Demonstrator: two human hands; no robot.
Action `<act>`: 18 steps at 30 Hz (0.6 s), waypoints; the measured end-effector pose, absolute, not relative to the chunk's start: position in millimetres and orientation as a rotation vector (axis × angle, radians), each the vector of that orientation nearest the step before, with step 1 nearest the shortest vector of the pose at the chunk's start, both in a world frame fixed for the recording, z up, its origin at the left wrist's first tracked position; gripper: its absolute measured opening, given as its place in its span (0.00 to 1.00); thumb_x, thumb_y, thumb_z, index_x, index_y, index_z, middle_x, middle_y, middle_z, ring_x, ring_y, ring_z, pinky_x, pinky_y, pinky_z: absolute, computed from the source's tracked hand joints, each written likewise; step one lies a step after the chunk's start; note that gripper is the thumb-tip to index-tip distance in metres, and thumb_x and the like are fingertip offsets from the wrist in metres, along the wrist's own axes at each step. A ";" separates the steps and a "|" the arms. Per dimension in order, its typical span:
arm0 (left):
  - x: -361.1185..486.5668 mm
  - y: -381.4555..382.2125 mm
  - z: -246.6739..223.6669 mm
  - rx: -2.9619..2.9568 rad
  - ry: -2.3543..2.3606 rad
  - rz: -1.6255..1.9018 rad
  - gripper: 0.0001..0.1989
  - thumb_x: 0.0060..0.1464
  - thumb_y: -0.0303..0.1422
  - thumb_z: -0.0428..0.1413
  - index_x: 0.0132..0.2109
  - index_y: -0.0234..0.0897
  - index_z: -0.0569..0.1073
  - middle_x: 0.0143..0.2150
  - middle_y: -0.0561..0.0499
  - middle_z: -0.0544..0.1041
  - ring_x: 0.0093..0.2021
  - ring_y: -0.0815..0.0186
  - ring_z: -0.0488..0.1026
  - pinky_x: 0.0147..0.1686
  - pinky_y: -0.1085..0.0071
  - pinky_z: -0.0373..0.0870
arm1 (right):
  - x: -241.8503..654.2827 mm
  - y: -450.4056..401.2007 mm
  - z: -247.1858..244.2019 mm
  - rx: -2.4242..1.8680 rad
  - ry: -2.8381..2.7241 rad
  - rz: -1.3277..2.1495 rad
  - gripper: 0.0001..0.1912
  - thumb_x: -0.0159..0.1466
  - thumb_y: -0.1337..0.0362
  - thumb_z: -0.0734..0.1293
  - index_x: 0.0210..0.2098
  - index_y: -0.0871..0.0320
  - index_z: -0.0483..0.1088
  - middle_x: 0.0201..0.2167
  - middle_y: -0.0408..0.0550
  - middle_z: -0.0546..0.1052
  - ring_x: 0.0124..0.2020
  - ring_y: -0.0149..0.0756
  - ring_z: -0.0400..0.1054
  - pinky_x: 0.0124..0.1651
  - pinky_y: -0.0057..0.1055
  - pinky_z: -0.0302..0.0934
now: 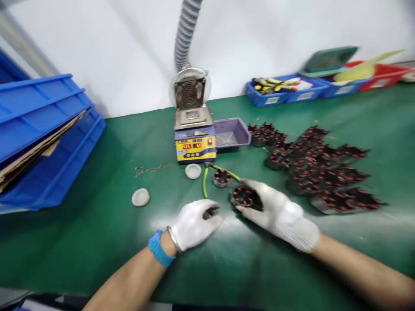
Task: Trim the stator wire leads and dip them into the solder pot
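Observation:
My right hand (272, 211), in a white glove, grips a round motor stator (241, 196) with copper windings, thumb on the near side and fingers on the far side. My left hand (197, 224), also gloved, is left of that stator and apart from it. Its fingers are curved with a gap to the thumb, and I see nothing held there. Green-handled pliers (205, 183) lie just beyond my hands with their handles spread. A second stator (222, 177) sits between those handles.
A yellow-and-blue solder pot (196, 147) reading 426 and 60 stands ahead under a grey hose (188, 32). Beside it is a purple tray (231, 131). Many stators (324, 172) cover the right side. Two small white dishes (140, 197) lie left; blue crates (42, 142) lean at far left.

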State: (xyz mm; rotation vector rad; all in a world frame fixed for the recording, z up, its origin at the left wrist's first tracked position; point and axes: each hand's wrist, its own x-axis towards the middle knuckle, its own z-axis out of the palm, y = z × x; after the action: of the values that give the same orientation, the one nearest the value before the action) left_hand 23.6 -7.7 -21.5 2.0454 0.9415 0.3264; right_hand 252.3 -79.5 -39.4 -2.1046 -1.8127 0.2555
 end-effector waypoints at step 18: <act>25.4 -12.7 -25.9 1.812 0.943 0.449 0.14 0.56 0.39 0.57 0.46 0.37 0.79 0.40 0.48 0.82 0.40 0.62 0.77 0.43 0.68 0.73 | 354.6 -163.6 -37.4 -2.403 -1.772 -0.576 0.25 0.63 0.52 0.56 0.55 0.54 0.69 0.47 0.55 0.78 0.48 0.48 0.71 0.59 0.50 0.60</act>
State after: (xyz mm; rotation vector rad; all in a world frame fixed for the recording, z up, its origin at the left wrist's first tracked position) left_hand 25.4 -12.7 -25.9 1.8122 0.9427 0.4487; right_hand 354.6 -163.6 -37.4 -2.4032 -1.7723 -0.5757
